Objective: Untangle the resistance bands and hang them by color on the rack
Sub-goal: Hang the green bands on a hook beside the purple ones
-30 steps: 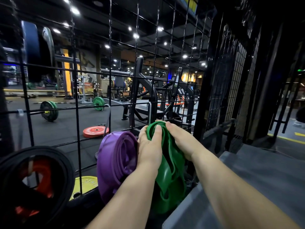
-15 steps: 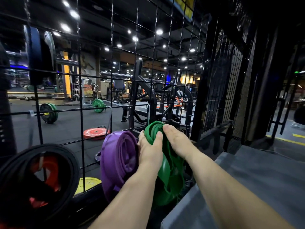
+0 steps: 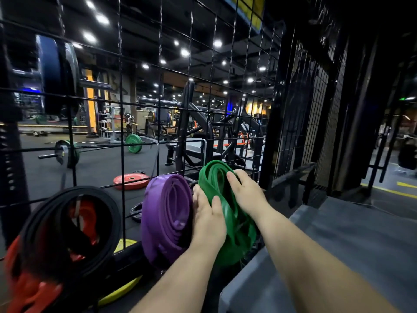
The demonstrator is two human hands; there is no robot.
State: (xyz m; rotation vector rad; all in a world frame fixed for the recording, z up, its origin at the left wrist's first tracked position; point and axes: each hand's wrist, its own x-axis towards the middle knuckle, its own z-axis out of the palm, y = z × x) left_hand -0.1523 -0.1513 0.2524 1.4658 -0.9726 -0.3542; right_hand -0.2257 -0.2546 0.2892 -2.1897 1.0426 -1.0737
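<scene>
Both hands grip the green resistance bands at the wire grid rack

The green resistance bands (image 3: 234,229), a coiled bundle of loops, hang against the foot of the wire grid rack (image 3: 121,102), just below the middle of the view. The left hand (image 3: 208,224) clasps the bundle's 9 o'clock edge, thumb across the front and fingers tucked behind. The right hand (image 3: 248,193) curls over its 1 o'clock edge. The purple bands (image 3: 167,218) hang at the bundle's 9 o'clock, touching the back of the left hand. Farther toward 9 o'clock are looped black bands (image 3: 67,233), with red bands (image 3: 27,288) at their 7 o'clock. Behind the grid a red weight plate (image 3: 131,180) lies on the floor at the purple bands' 11 o'clock. A grey platform (image 3: 338,245) sits at 4 o'clock.
</scene>
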